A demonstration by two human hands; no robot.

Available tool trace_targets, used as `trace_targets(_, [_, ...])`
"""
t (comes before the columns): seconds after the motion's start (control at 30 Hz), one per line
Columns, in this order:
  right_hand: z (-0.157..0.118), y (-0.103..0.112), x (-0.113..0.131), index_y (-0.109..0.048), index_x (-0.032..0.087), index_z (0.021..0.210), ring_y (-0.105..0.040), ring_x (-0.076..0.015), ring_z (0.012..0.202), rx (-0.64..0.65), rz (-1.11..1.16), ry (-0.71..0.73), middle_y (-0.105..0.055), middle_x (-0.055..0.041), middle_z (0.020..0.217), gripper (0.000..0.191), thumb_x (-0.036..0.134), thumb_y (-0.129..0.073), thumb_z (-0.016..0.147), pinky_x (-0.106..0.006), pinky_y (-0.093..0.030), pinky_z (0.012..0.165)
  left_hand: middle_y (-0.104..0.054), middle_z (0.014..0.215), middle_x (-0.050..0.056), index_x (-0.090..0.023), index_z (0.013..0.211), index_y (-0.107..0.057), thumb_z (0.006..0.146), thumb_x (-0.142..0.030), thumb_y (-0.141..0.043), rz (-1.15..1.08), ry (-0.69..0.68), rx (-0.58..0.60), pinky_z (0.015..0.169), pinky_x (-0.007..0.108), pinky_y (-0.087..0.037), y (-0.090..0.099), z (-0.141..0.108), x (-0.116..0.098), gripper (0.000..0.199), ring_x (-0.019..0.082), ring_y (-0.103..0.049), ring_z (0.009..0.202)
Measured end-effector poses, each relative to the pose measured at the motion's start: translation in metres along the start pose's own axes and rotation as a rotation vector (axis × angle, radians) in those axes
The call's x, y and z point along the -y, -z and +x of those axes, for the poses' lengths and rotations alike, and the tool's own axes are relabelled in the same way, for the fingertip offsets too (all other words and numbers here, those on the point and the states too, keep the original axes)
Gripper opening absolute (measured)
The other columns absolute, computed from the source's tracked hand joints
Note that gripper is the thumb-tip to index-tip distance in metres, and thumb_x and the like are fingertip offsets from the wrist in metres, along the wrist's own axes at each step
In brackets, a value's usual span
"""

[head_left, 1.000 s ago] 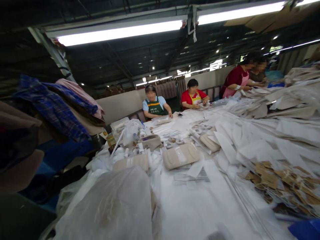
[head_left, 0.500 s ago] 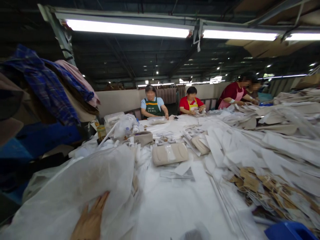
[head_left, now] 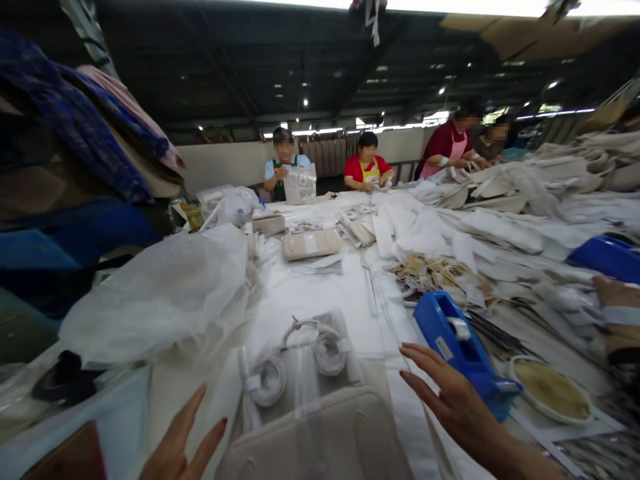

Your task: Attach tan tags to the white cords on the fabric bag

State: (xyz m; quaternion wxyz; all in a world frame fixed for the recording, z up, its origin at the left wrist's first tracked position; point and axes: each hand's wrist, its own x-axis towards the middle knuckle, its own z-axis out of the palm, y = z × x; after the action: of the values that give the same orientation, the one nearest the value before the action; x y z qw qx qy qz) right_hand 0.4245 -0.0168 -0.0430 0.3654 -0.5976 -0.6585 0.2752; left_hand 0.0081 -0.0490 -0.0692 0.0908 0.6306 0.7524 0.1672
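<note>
A beige bag [head_left: 320,433] lies in front of me at the bottom middle, with a clear plastic strip across it. Two rolled white straps [head_left: 267,381] and a thin looped cord [head_left: 307,325] sit at its far edge. My left hand [head_left: 185,440] is to the left of the bag, fingers spread, holding nothing. On the other side, my right hand [head_left: 445,393] reaches in with fingers apart, near the bag's right edge and beside a blue tape dispenser [head_left: 457,347]. Neither hand appears to touch the bag.
A translucent plastic bag [head_left: 165,293] is heaped at left. Another beige bag [head_left: 310,245] lies farther back. Brown paper tags [head_left: 440,277] and a round dish [head_left: 550,390] are on the right. Several co-workers sit or stand across the table; a co-worker's arm [head_left: 620,313] shows at right.
The view has tilted down. The beige bag with rolled straps now shows in front, and my right hand has come into view. My left hand has left the plastic bag. One co-worker has lifted a clear package.
</note>
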Motion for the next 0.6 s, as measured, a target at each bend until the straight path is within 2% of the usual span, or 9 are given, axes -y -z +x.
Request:
trace_targets(0.03, [-0.009,-0.001,-0.010,-0.064,0.019,0.110,-0.059,-0.0277,0.108,-0.023,0.025,-0.075,-0.061,-0.0131,0.120,0.050,0.054,-0.049,0.078,-0.042,-0.046,0.096,-0.039,0.144,0.012,-0.016,0.139,-0.028,0.087,-0.053,-0.027,-0.124,0.080,0.059,0.089,0.041,-0.052,-0.011,-0.014,-0.002,0.064,0.029,-0.051,0.120])
trace_targets(0.1, [-0.023,-0.010,-0.022,-0.061,0.016,0.112,-0.061,-0.0277,0.105,0.003,0.106,-0.180,-0.061,-0.0157,0.120,0.058,0.059,-0.045,0.077,-0.041,-0.049,0.091,-0.028,0.149,0.014,-0.011,0.141,-0.022,0.087,-0.057,-0.023,-0.377,0.192,0.112,0.098,0.043,-0.045,-0.028,-0.031,-0.009,0.071,0.029,-0.046,0.125])
trace_targets(0.17, [-0.033,-0.023,-0.021,-0.058,0.013,0.115,-0.060,-0.0272,0.106,0.056,0.178,-0.200,-0.060,-0.0165,0.122,0.062,0.061,-0.043,0.078,-0.040,-0.047,0.093,-0.030,0.147,0.017,-0.005,0.139,-0.024,0.087,-0.057,-0.024,-0.521,0.221,0.109,0.109,0.042,-0.032,-0.037,-0.039,-0.019,0.074,0.028,-0.037,0.131])
trace_targets(0.23, [-0.040,-0.038,-0.012,-0.055,0.013,0.120,-0.055,-0.0271,0.114,0.093,0.209,-0.190,-0.056,-0.0156,0.128,0.064,0.060,-0.042,0.078,-0.041,-0.044,0.098,-0.037,0.144,0.018,-0.002,0.136,-0.030,0.087,-0.054,-0.028,-0.540,0.192,0.110,0.113,0.039,-0.023,-0.039,-0.042,-0.028,0.072,0.026,-0.032,0.134])
trace_targets(0.3, [-0.042,-0.054,-0.004,-0.049,0.012,0.127,-0.047,-0.0273,0.124,0.125,0.212,-0.208,-0.051,-0.0146,0.134,0.068,0.059,-0.042,0.079,-0.043,-0.039,0.103,-0.041,0.141,0.016,-0.003,0.136,-0.032,0.085,-0.053,-0.034,-0.542,0.166,0.133,0.113,0.038,-0.025,-0.039,-0.043,-0.034,0.072,0.025,-0.033,0.134])
trace_targets(0.37, [-0.040,-0.069,0.002,-0.044,0.012,0.132,-0.041,-0.0269,0.129,0.143,0.217,-0.225,-0.047,-0.0142,0.137,0.071,0.059,-0.042,0.079,-0.043,-0.033,0.107,-0.046,0.138,0.015,-0.004,0.137,-0.031,0.081,-0.056,-0.041,-0.575,0.167,0.100,0.110,0.036,-0.031,-0.041,-0.044,-0.035,0.076,0.026,-0.040,0.130])
trace_targets(0.47, [-0.036,-0.082,0.002,-0.042,0.015,0.132,-0.045,-0.0249,0.126,0.172,0.267,-0.206,-0.052,-0.0119,0.133,0.067,0.059,-0.038,0.082,-0.041,-0.031,0.109,-0.054,0.130,0.016,-0.004,0.136,-0.032,0.074,-0.059,-0.047,-0.649,0.176,0.024,0.105,0.034,-0.039,-0.052,-0.044,-0.032,0.084,0.026,-0.050,0.121])
trace_targets(0.6, [-0.034,-0.083,-0.005,-0.048,0.020,0.124,-0.051,-0.0253,0.120,0.205,0.303,-0.211,-0.060,-0.0090,0.122,0.059,0.061,-0.037,0.084,-0.040,-0.036,0.104,-0.057,0.127,0.014,-0.005,0.131,-0.042,0.070,-0.060,-0.051,-0.719,0.172,0.006,0.104,0.034,-0.040,-0.062,-0.039,-0.034,0.082,0.028,-0.052,0.118])
